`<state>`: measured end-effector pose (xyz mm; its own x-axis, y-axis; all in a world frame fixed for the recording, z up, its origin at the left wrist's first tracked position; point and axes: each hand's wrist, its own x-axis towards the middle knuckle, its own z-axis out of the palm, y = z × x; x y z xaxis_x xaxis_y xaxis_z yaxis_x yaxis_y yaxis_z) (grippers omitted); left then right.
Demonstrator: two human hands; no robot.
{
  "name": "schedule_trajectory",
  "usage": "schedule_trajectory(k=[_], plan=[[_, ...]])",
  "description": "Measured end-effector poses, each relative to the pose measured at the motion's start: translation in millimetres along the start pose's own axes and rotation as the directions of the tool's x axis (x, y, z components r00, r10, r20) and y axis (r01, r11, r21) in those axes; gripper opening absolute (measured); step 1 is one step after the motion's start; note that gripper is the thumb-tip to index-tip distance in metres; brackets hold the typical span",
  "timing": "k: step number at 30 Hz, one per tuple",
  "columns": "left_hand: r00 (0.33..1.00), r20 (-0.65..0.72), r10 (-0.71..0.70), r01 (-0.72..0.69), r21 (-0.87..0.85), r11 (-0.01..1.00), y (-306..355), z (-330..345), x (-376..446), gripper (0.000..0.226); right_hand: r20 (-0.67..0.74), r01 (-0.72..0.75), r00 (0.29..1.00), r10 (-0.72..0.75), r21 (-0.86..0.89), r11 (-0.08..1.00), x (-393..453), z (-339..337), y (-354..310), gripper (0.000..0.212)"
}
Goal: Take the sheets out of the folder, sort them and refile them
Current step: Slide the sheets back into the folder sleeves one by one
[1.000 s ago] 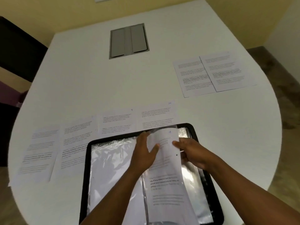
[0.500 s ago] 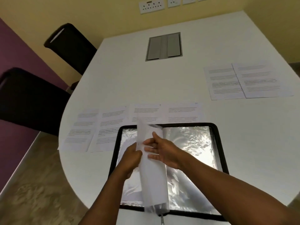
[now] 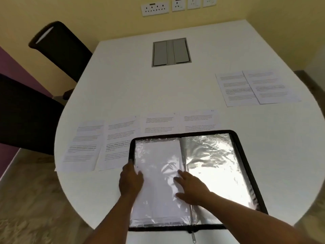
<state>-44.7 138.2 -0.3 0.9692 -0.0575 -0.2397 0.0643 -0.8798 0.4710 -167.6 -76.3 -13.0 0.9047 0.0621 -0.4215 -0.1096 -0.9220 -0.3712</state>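
The folder [image 3: 233, 148] lies open at the lower middle of the frame on the white counter [image 3: 123, 88]. Both hands rest flat on its left sleeve [image 3: 158, 155] — left hand [image 3: 131, 180] at the outer edge, right hand [image 3: 190, 186] near the spine, fingers straight and gripping nothing. Printed sheets [image 3: 121, 138] lie in a row just beyond the folder — two more sheets [image 3: 258, 87] at the right.

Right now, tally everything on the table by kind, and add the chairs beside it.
Loose printed sheets: 6, four in a row behind the folder, two side by side at far right
Zip folder, open: 1
Sheet inside a folder sleeve: 1
Grey hatch set in the table: 1
Black chairs: 2
Total: 11
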Motion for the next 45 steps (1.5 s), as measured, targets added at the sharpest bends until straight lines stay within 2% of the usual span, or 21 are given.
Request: schedule_trajectory(k=[1,3,5,7,14,18,21,25,27,31,36,39,45], plan=[[0.992,-0.003,0.124,-0.123,0.099,0.988,-2.1,6.3,-2.8,0.065,0.01,-0.021,1.0,0.021,-0.018,1.0,0.3,5.3,-3.0,0.072],[0.937,0.127,0.325,-0.347,0.23,0.909,-3.4,18.7,-7.0,0.07,0.014,-0.068,0.998,0.068,-0.048,0.997,0.0,15.5,-9.1,0.076],[0.863,0.307,0.402,-0.483,0.265,0.835,-0.8,31.5,-10.4,0.072,-0.007,-0.097,0.995,0.096,-0.08,0.992,0.5,23.3,-13.5,0.077],[0.827,0.402,0.392,-0.518,0.278,0.809,-2.5,44.2,-14.4,0.073,-0.032,-0.124,0.992,0.122,-0.091,0.988,0.6,28.9,-17.8,0.075],[0.826,0.391,0.405,-0.524,0.274,0.806,-10.5,46.2,-12.5,0.07,-0.122,-0.173,0.978,0.168,-0.036,0.984,3.4,35.7,-22.7,0.071],[0.832,0.357,0.425,-0.51,0.19,0.839,17.3,47.1,-7.6,0.069,-0.228,-0.212,0.946,0.231,0.103,0.972,3.7,21.2,-11.5,0.081],[0.833,0.331,0.444,-0.5,0.106,0.859,58.4,55.1,-3.8,0.067,-0.294,-0.248,0.909,0.296,0.191,0.95,5.6,1.5,17.0,0.079],[0.832,0.301,0.465,-0.488,0.0,0.873,132.4,73.6,-1.5,0.064,-0.388,-0.26,0.85,0.355,0.277,0.925,0.7,-36.7,76.1,0.089],[0.846,0.278,0.455,-0.457,-0.061,0.887,172.6,85.7,-0.7,0.06,-0.413,-0.268,0.819,0.399,0.339,0.902,-2.2,-58.1,110.3,0.083],[0.88,0.229,0.417,-0.375,-0.205,0.904,251.6,117.1,8.7,0.049,-0.513,-0.255,0.711,0.481,0.449,0.856,1.0,-96.0,184.7,0.073],[0.907,0.232,0.352,-0.293,-0.255,0.922,334.3,152.7,35.1,0.05,-0.475,-0.287,0.697,0.537,0.5,0.817,21.9,-131.8,274.9,0.071],[0.882,0.245,0.402,-0.35,-0.232,0.908,371.4,173.0,56.0,0.052,-0.435,-0.317,0.721,0.54,0.485,0.815,39.7,-149.1,318.5,0.068],[0.815,0.324,0.48,-0.487,-0.064,0.871,427.3,213.8,111.0,0.055,-0.384,-0.364,0.745,0.546,0.451,0.815,81.0,-179.1,375.9,0.07]])
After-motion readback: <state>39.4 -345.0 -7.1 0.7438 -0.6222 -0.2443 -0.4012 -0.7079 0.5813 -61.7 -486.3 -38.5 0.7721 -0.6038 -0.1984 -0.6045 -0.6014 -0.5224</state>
